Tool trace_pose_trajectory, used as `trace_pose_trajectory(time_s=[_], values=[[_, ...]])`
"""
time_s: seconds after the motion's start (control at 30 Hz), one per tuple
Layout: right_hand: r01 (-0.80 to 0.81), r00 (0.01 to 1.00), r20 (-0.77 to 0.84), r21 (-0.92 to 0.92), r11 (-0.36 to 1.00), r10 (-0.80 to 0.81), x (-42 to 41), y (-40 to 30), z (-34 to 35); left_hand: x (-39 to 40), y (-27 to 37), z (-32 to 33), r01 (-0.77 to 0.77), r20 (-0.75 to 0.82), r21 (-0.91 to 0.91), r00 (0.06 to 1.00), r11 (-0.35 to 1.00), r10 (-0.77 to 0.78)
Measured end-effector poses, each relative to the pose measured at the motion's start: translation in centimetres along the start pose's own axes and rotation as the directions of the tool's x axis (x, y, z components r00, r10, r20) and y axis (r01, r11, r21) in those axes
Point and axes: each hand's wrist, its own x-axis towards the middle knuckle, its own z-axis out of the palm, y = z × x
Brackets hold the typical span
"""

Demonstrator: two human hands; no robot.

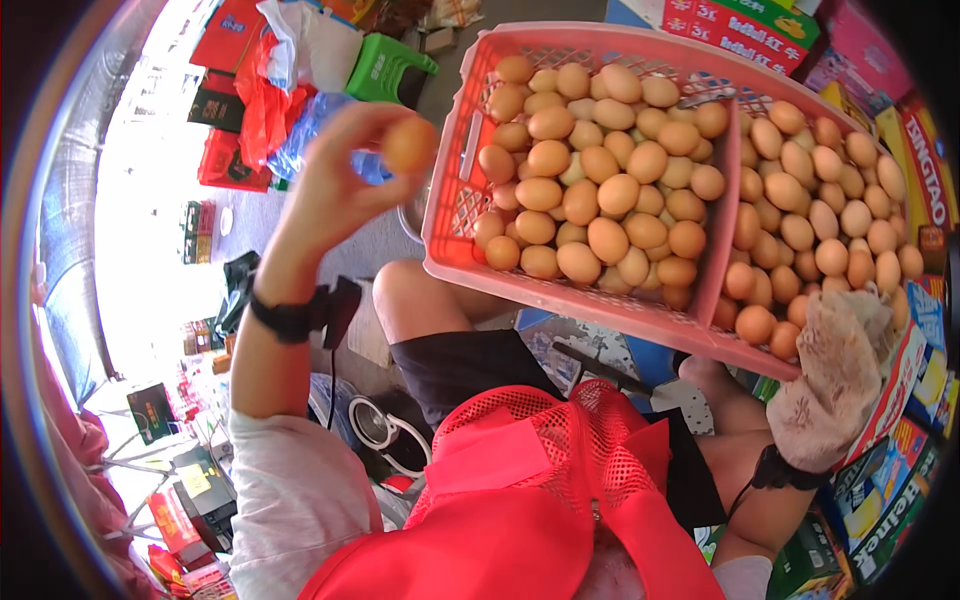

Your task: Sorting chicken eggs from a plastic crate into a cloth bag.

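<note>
My left hand (367, 169) is raised to the left of a pink plastic crate (585, 307), holding a brown egg (409, 145) between thumb and fingers; hand and egg are slightly blurred. A divider splits the crate into two sections, both heaped with brown eggs (618, 193). At the crate's near right corner, a stained beige cloth or glove (832, 375) covers my right hand, beside and partly over the eggs of the right section. Its fingers are hidden, so its grip does not show. A small metal object (706, 99) lies at the divider's far end.
Drink cartons (874, 480) are stacked along the right, more (739, 34) behind the crate. A green plastic stool (386, 69) and red and blue plastic bags (266, 105) stand at the far left. Under the crate is a blue and white surface (592, 349); a white-rimmed round object (371, 421) lies below my left arm.
</note>
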Motion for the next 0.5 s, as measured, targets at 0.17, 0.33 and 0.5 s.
trace_pose_trajectory(time_s=[0.17, 0.33, 0.5], values=[[0.041, 0.995, 0.092, -0.033, 0.999, -0.038, 0.6, -2.4, 2.4, -4.1, -1.7, -1.4, 0.162, -0.212, -0.342, 0.946, 0.926, -0.244], [0.07, 0.989, 0.139, -0.08, 0.994, -0.058, 2.0, -3.9, 4.2, -5.6, -3.4, 0.5, 0.187, -0.116, -0.226, 0.969, 0.956, -0.217], [0.202, 0.97, 0.187, -0.27, 0.942, -0.154, 4.2, -4.9, 4.1, -3.4, -2.7, 2.3, 0.045, 0.012, -0.049, 0.999, 0.998, -0.044]])
